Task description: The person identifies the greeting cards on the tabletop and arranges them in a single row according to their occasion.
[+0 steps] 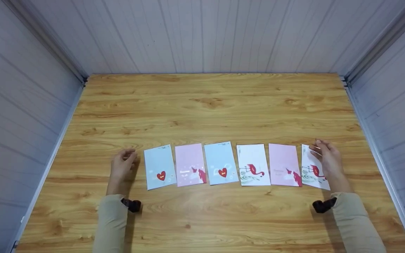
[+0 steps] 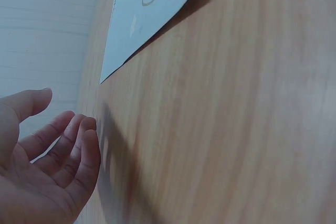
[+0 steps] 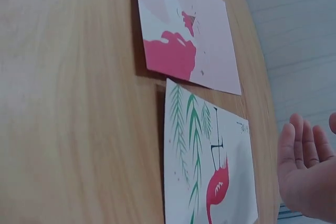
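Several cards lie side by side in a row on the wooden table. From the left come a light blue heart card (image 1: 158, 161), a pink unicorn card (image 1: 189, 158), another blue heart card (image 1: 219, 158), a white flamingo card (image 1: 253, 156), a second pink card (image 1: 282, 158) and a flamingo card (image 1: 306, 179) at the right end. My left hand (image 1: 122, 165) is left of the row, its fingers loosely bent and holding nothing. My right hand (image 1: 330, 161) hovers over the right-end flamingo card, partly covering it; in the right wrist view its fingers (image 3: 298, 142) hold nothing.
The wooden table (image 1: 202, 112) stretches behind and in front of the cards. Pale panelled walls (image 1: 202, 35) enclose its back and both sides. A black wrist camera (image 1: 132, 205) sits at the left cuff, another black camera (image 1: 323, 205) at the right.
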`<state>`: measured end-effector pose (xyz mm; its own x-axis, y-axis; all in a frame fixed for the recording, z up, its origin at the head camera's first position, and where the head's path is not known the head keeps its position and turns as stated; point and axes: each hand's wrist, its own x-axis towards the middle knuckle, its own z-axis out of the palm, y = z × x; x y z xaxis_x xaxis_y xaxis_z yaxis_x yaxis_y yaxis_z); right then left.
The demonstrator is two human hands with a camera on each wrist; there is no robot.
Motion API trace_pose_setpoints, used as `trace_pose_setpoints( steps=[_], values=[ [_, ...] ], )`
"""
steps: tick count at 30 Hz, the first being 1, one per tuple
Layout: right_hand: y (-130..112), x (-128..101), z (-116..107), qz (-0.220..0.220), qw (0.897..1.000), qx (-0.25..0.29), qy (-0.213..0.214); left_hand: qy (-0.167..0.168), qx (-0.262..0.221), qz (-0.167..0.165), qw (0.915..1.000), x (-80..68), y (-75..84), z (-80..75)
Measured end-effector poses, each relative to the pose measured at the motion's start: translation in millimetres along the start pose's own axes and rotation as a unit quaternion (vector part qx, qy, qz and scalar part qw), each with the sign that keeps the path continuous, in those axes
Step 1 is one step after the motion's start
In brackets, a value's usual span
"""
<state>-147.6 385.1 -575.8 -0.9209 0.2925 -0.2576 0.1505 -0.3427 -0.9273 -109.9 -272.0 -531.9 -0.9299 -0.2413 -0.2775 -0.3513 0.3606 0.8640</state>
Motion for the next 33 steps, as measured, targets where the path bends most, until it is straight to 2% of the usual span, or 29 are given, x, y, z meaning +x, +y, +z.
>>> trace_pose_setpoints(
  steps=[5, 12, 15, 18, 22, 25, 29, 33],
  values=[
    [1.9, -4.6, 19.1, 0.005, 0.999, -0.025, -0.023, -0.016, 0.019, -0.003, 0.9997, -0.7, 1.3, 1.2],
    [-3.7, -19.4, 53.1, 0.022, 0.996, -0.038, -0.078, -0.028, 0.028, -0.017, 0.9991, -0.8, 3.7, 2.4],
    [-8.4, -29.3, 71.0, 0.034, 0.995, -0.031, -0.085, -0.027, 0.034, -0.013, 0.999, 0.3, 3.7, 3.6],
    [-10.0, -35.6, 87.2, 0.042, 0.993, -0.056, -0.089, -0.026, 0.042, -0.002, 0.9988, 1.3, 3.2, 4.9],
    [2.0, -30.1, 97.2, 0.055, 0.992, -0.072, -0.087, -0.023, 0.052, 0.012, 0.9983, 2.1, 3.2, 6.2],
    [16.8, -20.9, 101.1, 0.064, 0.993, -0.048, -0.088, -0.022, 0.06, 0.018, 0.9978, 2.4, 3.9, 6.9],
    [23.4, -23.2, 116.4, 0.064, 0.991, -0.046, -0.107, -0.028, 0.062, 0.006, 0.9977, 1.9, 6.9, 7.9],
    [14.0, -42.6, 143.4, 0.071, 0.988, -0.085, -0.111, -0.034, 0.06, -0.019, 0.9974, 2.2, 9.5, 8.9]
  ],
)
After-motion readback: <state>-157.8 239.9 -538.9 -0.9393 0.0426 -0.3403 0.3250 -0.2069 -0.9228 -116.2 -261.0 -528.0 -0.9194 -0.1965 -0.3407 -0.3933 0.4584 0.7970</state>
